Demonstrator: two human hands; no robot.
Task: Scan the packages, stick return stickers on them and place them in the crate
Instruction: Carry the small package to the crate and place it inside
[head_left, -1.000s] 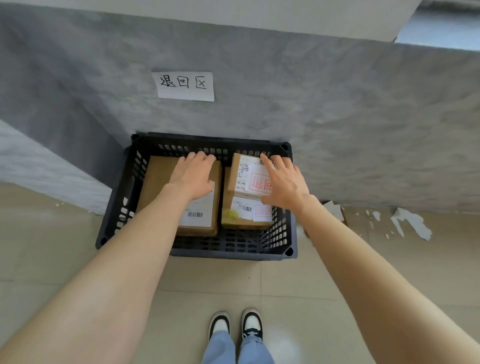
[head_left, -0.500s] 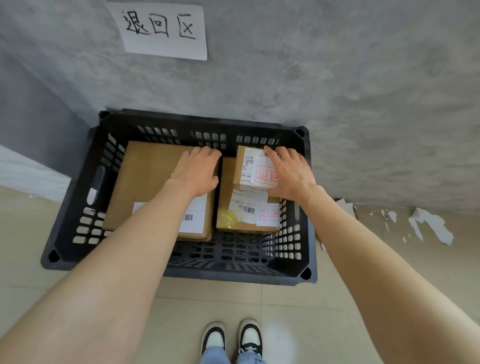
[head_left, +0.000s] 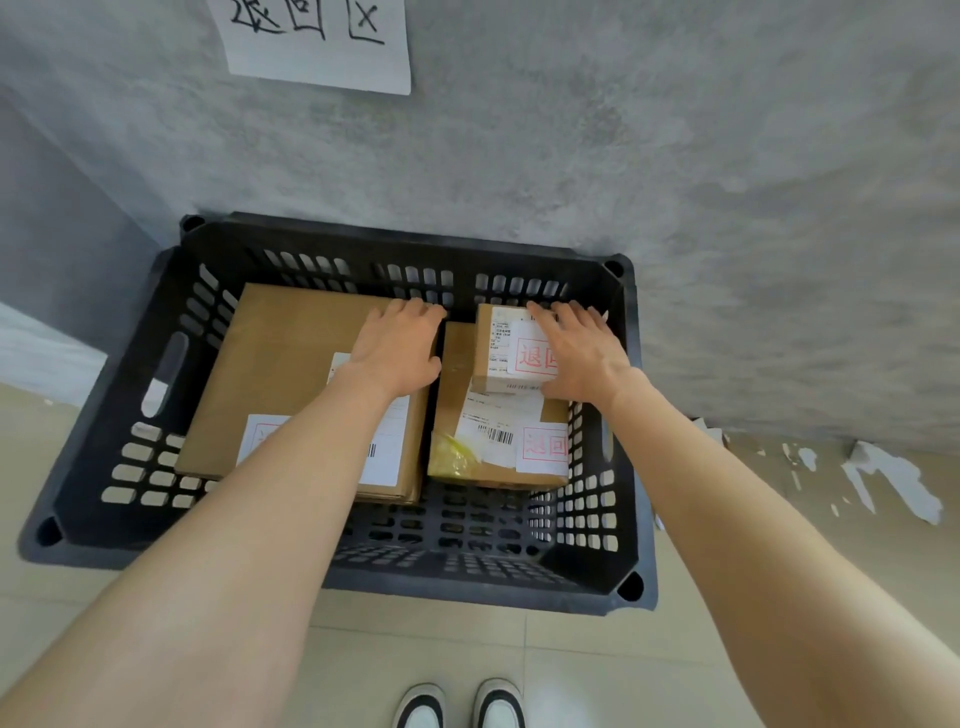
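Starting at the left, the black crate (head_left: 130, 415) sat on the floor against the grey wall. The big flat package (head_left: 280, 374) filled its left half, with a return sticker (head_left: 262, 434) showing at the near end. My left grip (head_left: 397, 348) lay flat on that package's far right corner, fingers straight and close together, pressing down and clamped on nothing.

Next across, the medium package (head_left: 457, 384) lay in the right half, its long side running from me towards the wall and its own sticker (head_left: 543, 449) on the near right corner. On its far end sat the small package (head_left: 491, 358), which had a red-printed sticker (head_left: 532, 358) too, and this was the one in play.

My right grip (head_left: 582, 358) was spread over the small package's right part, fingers stretched across the top towards the crate's back wall. It was apart rather than curled round the box as far as I could see, though I could not make out the thumb. It also hid enough of the box that I could not call its long side.

So the small package lay directly under the right grip and just right of the left one, across the narrow gap between the packages. I judged the right grip the nearer for any last nudge.
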